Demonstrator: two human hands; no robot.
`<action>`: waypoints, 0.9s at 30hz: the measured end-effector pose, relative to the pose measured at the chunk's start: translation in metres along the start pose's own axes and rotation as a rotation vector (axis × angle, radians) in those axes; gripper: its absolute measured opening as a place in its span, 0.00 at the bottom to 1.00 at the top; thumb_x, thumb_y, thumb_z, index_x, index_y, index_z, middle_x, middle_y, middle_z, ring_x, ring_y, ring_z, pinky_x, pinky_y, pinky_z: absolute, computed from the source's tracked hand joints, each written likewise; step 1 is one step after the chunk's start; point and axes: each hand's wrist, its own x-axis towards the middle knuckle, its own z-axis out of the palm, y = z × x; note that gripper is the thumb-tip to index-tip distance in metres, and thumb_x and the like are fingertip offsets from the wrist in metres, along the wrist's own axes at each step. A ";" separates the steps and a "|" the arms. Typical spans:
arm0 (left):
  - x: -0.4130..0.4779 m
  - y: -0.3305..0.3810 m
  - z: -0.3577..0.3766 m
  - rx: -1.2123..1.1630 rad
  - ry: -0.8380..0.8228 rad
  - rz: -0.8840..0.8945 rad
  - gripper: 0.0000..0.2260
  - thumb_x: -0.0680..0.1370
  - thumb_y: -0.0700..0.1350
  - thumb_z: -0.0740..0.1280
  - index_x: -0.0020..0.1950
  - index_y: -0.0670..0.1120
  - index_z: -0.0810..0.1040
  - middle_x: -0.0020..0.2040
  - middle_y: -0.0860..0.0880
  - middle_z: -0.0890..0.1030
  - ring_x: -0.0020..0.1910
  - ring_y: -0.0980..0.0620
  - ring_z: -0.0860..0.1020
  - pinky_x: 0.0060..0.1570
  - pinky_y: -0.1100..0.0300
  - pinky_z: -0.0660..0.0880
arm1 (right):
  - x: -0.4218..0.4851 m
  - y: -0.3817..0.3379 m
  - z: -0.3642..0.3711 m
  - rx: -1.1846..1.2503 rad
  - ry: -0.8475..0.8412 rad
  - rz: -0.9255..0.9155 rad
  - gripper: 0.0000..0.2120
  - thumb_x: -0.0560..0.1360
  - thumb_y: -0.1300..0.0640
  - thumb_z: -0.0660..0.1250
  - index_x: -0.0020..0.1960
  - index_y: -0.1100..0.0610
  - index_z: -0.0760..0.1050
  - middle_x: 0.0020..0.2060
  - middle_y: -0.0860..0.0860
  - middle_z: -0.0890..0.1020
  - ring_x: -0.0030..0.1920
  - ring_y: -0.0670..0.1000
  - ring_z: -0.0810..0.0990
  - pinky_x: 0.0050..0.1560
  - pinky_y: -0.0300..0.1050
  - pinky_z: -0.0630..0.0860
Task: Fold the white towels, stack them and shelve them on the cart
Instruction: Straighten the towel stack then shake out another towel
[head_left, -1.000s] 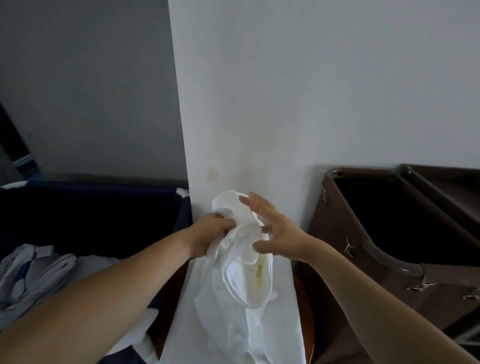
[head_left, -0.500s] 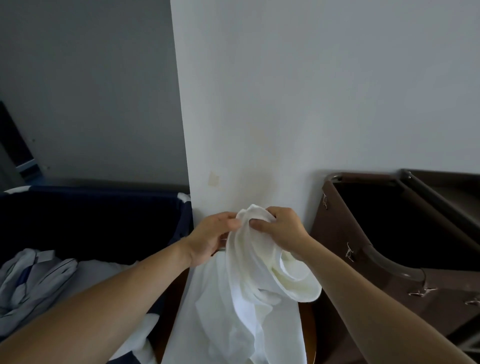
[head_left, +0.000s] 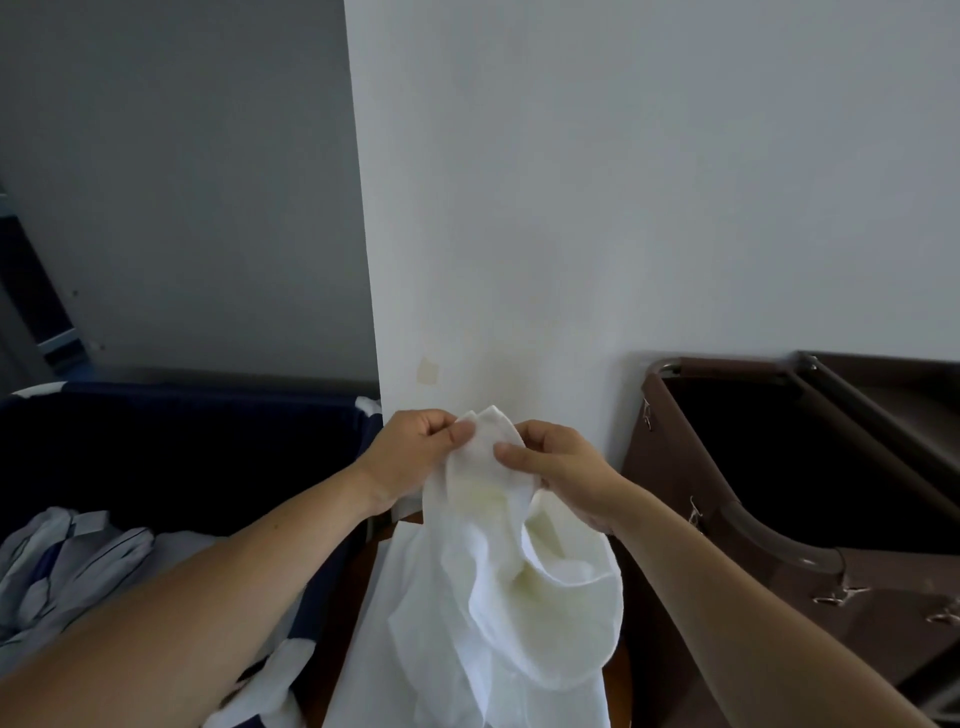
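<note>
Towel (head_left: 498, 582) hangs bunched, top edge pinched by left hand (head_left: 415, 457) and right hand (head_left: 556, 467); best slid apart to opposite corners before folding.

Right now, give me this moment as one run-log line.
left hand: pinches white towel top | right hand: pinches it too | white towel: bunched, hanging, unfolded | blue bin: left | brown bin: right

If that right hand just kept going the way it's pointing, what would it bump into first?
The right hand pinches the towel, so it would first push that cloth into the left hand close beside it. Beyond them stands the white wall; how far back is hard to judge.
</note>
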 end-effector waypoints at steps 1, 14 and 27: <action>0.000 0.002 -0.001 0.013 -0.012 0.010 0.18 0.75 0.56 0.69 0.50 0.40 0.84 0.49 0.42 0.85 0.51 0.40 0.83 0.57 0.41 0.79 | 0.002 -0.002 0.002 -0.113 0.090 -0.019 0.15 0.73 0.49 0.73 0.50 0.61 0.80 0.41 0.55 0.83 0.41 0.52 0.81 0.46 0.49 0.77; 0.004 0.007 -0.015 -0.069 0.225 -0.064 0.13 0.83 0.47 0.62 0.51 0.40 0.82 0.52 0.39 0.83 0.55 0.38 0.81 0.55 0.47 0.80 | 0.001 -0.015 0.013 -0.200 0.446 -0.214 0.08 0.76 0.52 0.71 0.38 0.43 0.81 0.38 0.46 0.83 0.38 0.44 0.79 0.43 0.37 0.74; -0.007 0.030 0.001 0.196 0.088 0.202 0.12 0.83 0.52 0.62 0.52 0.46 0.80 0.47 0.47 0.83 0.48 0.46 0.81 0.53 0.48 0.80 | 0.009 -0.039 0.016 -0.176 0.386 -0.139 0.09 0.71 0.51 0.76 0.39 0.55 0.82 0.36 0.52 0.85 0.34 0.46 0.78 0.38 0.47 0.77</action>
